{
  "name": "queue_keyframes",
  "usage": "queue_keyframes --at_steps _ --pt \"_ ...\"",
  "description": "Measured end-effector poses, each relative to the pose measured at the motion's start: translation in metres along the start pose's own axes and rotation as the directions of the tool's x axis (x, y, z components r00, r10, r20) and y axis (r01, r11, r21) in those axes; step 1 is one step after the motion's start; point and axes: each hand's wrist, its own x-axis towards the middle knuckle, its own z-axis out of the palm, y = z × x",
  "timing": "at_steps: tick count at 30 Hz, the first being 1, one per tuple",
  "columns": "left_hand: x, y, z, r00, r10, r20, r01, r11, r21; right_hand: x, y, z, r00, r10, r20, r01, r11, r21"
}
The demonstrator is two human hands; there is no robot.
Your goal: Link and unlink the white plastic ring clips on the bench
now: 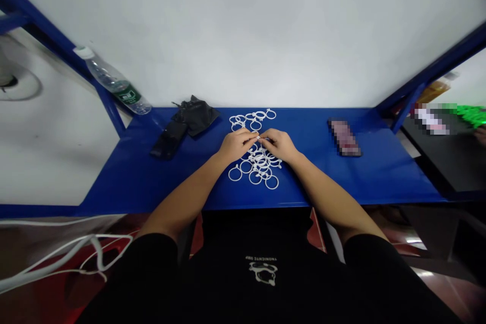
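Observation:
My left hand (pixel 237 145) and my right hand (pixel 280 145) meet over the middle of a blue table (pixel 205 177). Their fingertips pinch one small white ring piece (pixel 258 137) between them, and most of it is hidden by the fingers. Below the hands lies a loose pile of white plastic rings (pixel 261 162), each with a little tab or clip on its edge. Single rings, such as one ring (pixel 235 180), lie at the pile's near side. Beyond my fingers, a smaller group of white rings (pixel 255 125) rests toward the wall.
A clear water bottle (pixel 114 81) leans at the left by the blue frame. Near it lie a black pouch (pixel 197 116) and a dark flat object (pixel 169 140). A pixelated phone-shaped item (pixel 345 137) is on the right. The white wall (pixel 246 35) rises behind the table.

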Motion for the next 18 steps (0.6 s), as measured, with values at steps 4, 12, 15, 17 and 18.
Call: queue_keyframes --at_steps 4,12,15,17,18 --pt "0.002 0.002 -0.001 0.998 0.015 -0.055 -0.016 1.0 -0.022 -0.002 -0.007 0.0 0.999 -0.028 -0.018 0.028 0.999 -0.025" --pt "0.004 0.005 -0.004 0.998 0.039 -0.043 -0.042 0.997 -0.072 -0.004 -0.013 -0.005 0.99 -0.137 0.042 0.141 0.986 -0.094" --pt "0.004 0.008 -0.006 0.999 0.042 0.0 -0.042 0.995 -0.086 -0.005 -0.013 -0.006 0.983 -0.171 0.062 0.177 0.978 -0.108" --pt "0.005 0.01 -0.008 0.999 0.044 0.009 -0.044 0.996 -0.08 -0.004 -0.015 -0.006 0.984 -0.164 0.063 0.17 0.98 -0.106" --pt "0.005 0.011 -0.009 0.999 0.047 0.001 -0.047 0.996 -0.07 -0.004 -0.015 -0.006 0.987 -0.151 0.055 0.156 0.983 -0.1"
